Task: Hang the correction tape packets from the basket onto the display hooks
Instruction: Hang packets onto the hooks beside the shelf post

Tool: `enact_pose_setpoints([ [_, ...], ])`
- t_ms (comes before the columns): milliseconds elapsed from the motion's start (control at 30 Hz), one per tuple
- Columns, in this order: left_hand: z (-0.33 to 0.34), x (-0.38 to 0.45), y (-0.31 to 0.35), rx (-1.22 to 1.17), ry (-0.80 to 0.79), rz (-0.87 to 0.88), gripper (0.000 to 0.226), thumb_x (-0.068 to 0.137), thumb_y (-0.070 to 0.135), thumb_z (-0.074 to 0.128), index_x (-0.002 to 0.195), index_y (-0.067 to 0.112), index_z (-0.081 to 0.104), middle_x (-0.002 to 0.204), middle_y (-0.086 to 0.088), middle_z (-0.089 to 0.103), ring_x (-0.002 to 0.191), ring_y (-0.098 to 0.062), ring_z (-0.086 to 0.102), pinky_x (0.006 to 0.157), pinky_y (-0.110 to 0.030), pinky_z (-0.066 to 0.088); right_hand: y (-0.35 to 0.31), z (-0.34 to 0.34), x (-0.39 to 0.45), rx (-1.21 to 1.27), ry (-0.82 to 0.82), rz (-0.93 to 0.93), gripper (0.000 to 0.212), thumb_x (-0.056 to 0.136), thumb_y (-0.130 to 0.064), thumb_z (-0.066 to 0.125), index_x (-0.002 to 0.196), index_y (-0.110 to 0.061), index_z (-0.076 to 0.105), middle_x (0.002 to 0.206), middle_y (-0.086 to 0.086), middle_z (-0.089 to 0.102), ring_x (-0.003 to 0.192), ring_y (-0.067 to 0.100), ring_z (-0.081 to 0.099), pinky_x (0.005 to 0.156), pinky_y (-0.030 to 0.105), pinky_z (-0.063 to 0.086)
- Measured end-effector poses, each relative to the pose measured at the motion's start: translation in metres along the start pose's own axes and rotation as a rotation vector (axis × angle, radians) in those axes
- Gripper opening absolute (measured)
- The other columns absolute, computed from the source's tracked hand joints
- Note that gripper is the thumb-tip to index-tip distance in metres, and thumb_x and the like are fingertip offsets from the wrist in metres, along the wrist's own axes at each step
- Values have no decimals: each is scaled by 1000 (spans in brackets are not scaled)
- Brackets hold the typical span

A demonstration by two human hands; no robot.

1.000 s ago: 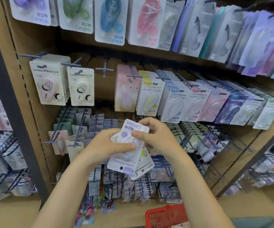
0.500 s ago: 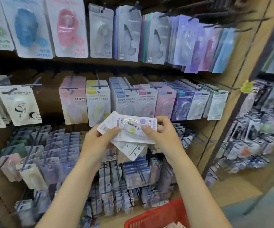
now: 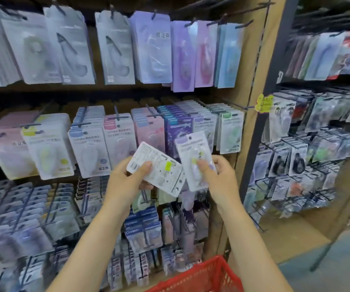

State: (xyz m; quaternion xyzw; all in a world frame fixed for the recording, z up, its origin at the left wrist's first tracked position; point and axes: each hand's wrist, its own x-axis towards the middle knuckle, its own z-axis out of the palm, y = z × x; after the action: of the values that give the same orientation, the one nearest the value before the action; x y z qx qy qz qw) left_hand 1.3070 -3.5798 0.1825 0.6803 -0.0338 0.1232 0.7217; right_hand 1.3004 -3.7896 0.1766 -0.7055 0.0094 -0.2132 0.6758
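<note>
Rows of carded correction tape packets hang on display hooks (image 3: 118, 117) across a brown pegboard wall (image 3: 252, 66), with a second rack (image 3: 321, 165) of packets off beyond the right hand. The left hand (image 3: 125, 182) grips a white packet (image 3: 159, 168) by its lower left corner, thumb pressed on its printed back, fingers curled beneath; the card lies tilted, its far end sloping down toward the right hand. At least one more card shows under it, though how many the hand holds is hard to tell. The right hand (image 3: 218, 180) pinches a second packet (image 3: 194, 159), lilac-topped and face forward, nearly upright, thumb on its clear blister and fingers behind. The two packets overlap slightly between the hands. Directly behind and just above the right hand hang a dark purple packet row (image 3: 177, 131) and a green-topped row (image 3: 231, 131). Below both forearms, near the bottom edge, sits the red plastic basket (image 3: 201, 277).
</note>
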Motion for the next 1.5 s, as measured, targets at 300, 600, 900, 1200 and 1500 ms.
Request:
enact_pose_setpoints([
  [300, 53, -5, -20, -210, 91, -125, 31, 99, 1, 63, 128, 11, 63, 118, -6, 75, 103, -23, 75, 73, -34, 65, 14, -32, 79, 51, 44, -6, 32, 98, -39, 64, 106, -8, 63, 97, 2, 67, 77, 2, 61, 67, 19, 46],
  [600, 58, -14, -25, -275, 202, -188, 20, 92, 11, 69, 111, 13, 73, 109, -4, 79, 91, -15, 76, 79, -32, 55, 17, -23, 111, -33, 41, -89, 37, 91, -30, 74, 117, -24, 48, 109, -2, 59, 90, 5, 57, 72, 13, 47],
  [900, 88, -13, -19, -208, 118, -73, 38, 83, 13, 76, 120, 5, 70, 117, -12, 76, 112, -29, 72, 98, -43, 55, 21, -32, 58, 307, -505, 115, 28, 91, -31, 70, 116, -19, 67, 109, 0, 76, 98, 13, 73, 70, 25, 59],
  [1200, 88, 5, -33, 1059, -47, 685, 66, 78, 51, 79, 138, 37, 57, 140, 4, 60, 130, -21, 54, 109, -53, 42, 25, -41, 59, 330, -435, 171, 23, 99, -30, 62, 114, -14, 71, 106, 8, 77, 101, 24, 73, 89, 42, 59],
  [1500, 106, -16, 0, 7, -46, -62, 34, 106, 40, 49, 118, 15, 69, 96, -10, 78, 80, -25, 74, 55, -35, 61, 16, -42, 51, 257, -506, -7, 26, 95, -38, 64, 119, -30, 68, 115, -4, 71, 106, 12, 70, 85, 32, 58],
])
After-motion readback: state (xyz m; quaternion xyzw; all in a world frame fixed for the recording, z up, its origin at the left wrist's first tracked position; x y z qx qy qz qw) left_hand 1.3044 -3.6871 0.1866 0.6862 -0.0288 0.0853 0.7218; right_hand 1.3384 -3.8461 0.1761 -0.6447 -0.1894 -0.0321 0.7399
